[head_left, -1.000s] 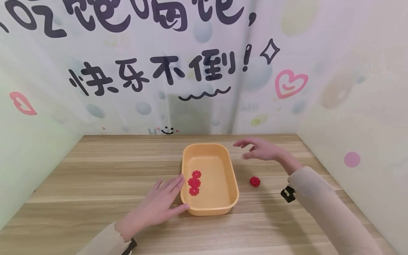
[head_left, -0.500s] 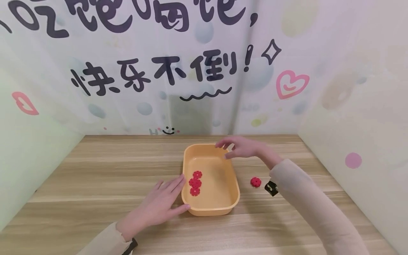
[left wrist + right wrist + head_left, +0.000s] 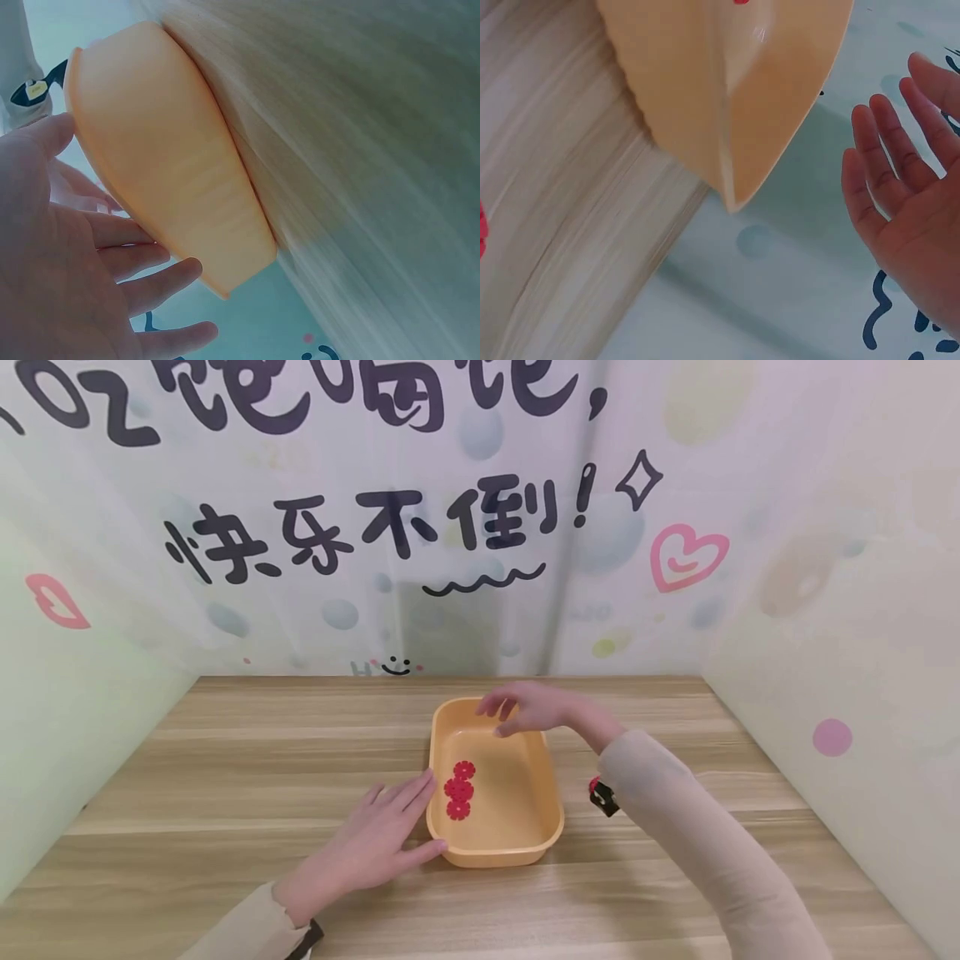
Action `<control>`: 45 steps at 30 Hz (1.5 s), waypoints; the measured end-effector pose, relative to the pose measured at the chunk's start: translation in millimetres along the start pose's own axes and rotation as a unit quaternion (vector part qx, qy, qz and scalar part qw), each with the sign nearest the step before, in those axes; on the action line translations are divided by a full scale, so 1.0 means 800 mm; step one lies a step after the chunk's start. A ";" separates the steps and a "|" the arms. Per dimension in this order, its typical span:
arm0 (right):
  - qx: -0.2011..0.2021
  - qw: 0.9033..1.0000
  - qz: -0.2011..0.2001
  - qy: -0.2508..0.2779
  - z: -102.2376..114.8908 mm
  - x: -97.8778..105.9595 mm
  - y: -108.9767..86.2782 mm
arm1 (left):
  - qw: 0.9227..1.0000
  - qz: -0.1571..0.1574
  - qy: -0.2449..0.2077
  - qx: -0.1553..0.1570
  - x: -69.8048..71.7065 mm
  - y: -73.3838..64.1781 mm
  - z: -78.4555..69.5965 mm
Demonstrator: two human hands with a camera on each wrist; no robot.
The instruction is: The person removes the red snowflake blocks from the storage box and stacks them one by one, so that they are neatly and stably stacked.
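Observation:
My left hand (image 3: 375, 839) rests its straight fingertips and thumb on the left rim of an orange plastic tray (image 3: 517, 853); the left wrist view has the fingers (image 3: 161, 289) spread along the tray's outer side. Inside, on the left of the tray's floor, lie several red flower-shaped plastic discs (image 3: 458, 791) in an overlapping row. Over the tray's far right end hovers my right hand (image 3: 528, 706), fingers loosely bent and holding nothing. From the right wrist view, its palm (image 3: 922, 217) is bare. Another red disc (image 3: 594, 784) on the table is mostly hidden behind the right wrist's black strap.
The wood-grain table (image 3: 262, 760) runs back to a printed white curtain (image 3: 315, 610) with dark lettering. Pale walls close it in on both sides, the right wall (image 3: 847, 652) bearing a purple dot. My right sleeve (image 3: 697, 827) crosses above the table's right part.
My right hand has moved left, from beside the tray to over its far end, and its wrist strap now covers most of the loose disc. The left hand and tray stay put.

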State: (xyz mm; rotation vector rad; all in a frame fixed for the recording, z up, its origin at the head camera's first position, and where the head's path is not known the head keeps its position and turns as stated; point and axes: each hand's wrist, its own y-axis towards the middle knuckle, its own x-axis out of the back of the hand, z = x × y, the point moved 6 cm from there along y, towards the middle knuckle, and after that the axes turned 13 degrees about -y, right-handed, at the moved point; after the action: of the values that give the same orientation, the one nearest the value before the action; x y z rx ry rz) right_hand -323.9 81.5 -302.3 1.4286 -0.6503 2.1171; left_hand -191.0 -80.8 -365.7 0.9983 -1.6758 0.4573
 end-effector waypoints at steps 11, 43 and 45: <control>-0.046 0.995 0.028 0.079 -0.005 -0.016 0.026 | 1.000 0.006 0.000 0.007 0.000 -0.001 0.000; -0.118 0.983 0.110 0.082 -0.032 -0.110 0.062 | 1.000 0.004 -0.001 0.006 0.000 0.000 -0.001; -0.124 0.984 0.109 0.062 -0.030 -0.112 0.062 | 1.000 0.005 -0.001 0.007 0.000 0.000 -0.001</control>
State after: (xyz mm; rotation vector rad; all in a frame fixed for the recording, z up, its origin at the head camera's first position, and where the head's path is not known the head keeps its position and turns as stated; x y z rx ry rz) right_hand -343.5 46.4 -399.4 1.1241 -1.0207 2.1756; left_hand -190.6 -80.4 -365.2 1.0009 -1.6817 0.4766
